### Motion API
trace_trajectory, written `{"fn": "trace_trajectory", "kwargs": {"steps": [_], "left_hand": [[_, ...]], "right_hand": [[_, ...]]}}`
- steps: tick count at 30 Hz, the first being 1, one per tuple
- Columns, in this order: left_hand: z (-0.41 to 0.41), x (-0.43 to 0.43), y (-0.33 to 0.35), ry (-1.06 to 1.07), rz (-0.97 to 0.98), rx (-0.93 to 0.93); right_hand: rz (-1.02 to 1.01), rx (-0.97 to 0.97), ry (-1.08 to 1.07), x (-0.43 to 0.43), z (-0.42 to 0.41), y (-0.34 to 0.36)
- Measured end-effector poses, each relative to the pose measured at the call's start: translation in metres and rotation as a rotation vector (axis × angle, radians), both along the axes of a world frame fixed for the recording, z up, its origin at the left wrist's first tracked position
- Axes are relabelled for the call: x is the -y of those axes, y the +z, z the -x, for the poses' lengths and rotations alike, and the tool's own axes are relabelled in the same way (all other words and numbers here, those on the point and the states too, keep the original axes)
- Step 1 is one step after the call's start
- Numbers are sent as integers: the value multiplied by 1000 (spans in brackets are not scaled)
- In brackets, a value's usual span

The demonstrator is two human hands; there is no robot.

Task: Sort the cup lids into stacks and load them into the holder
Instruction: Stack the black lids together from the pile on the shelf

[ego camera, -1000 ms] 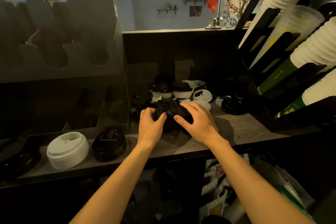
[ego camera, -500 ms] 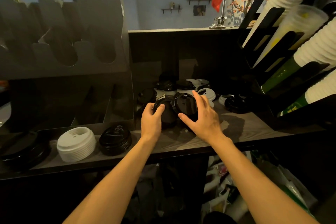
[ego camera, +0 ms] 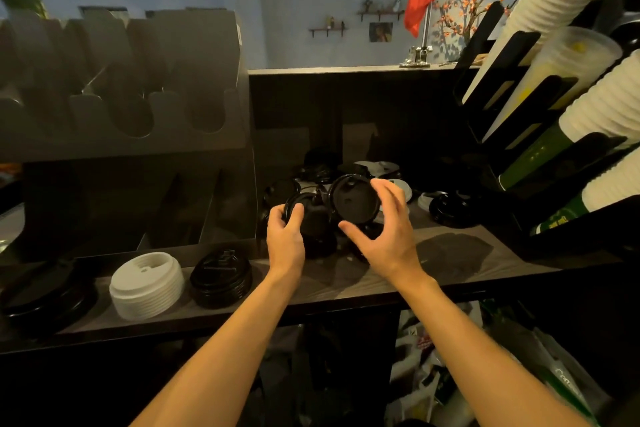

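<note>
While my left hand (ego camera: 285,239) curls round a short stack of black lids (ego camera: 311,218) on the counter (ego camera: 450,267) before the loose pile (ego camera: 320,172), my right hand (ego camera: 384,239) pinches one black lid (ego camera: 353,199) upright by its rim, the hold I judge best for such light, thin, bendy plastic.

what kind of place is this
Probably a café or drinks counter: sleeves of paper cups in a black rack at right, loose cup lids piled on the wooden shelf, and a lid holder at left.
</note>
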State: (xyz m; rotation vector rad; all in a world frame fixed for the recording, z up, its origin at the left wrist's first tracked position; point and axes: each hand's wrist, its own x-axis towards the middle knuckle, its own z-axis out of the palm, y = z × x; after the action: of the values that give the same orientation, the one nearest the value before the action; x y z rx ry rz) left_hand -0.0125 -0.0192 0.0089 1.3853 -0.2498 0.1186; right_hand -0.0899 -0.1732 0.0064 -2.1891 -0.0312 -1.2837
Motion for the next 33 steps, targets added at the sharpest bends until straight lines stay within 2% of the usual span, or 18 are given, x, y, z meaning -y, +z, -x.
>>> {"fn": "trace_trajectory", "kwargs": {"steps": [2, 6, 15, 18, 26, 30, 33], "left_hand": [[-2, 1, -1, 7, 11, -34], [-2, 4, -2, 11, -2, -41], [-3, -2, 1, 106, 129, -58], [-3, -3, 1, 136, 150, -68], [-1, 0, -2, 158, -29, 57], [-3, -2, 0, 124, 67, -46], [-3, -4, 1, 44, 243, -170]], "right_hand": [[-56, -22, 10, 1, -1, 0], [14, -115, 40, -5, -10, -3], [6, -234, -179, -4, -19, -1], [-29, -195, -183, -3, -16, 1], [-46, -71, -11, -16, -17, 12], [18, -136, 25, -36, -30, 18], [58, -182, -1, -49, -40, 10]]}}
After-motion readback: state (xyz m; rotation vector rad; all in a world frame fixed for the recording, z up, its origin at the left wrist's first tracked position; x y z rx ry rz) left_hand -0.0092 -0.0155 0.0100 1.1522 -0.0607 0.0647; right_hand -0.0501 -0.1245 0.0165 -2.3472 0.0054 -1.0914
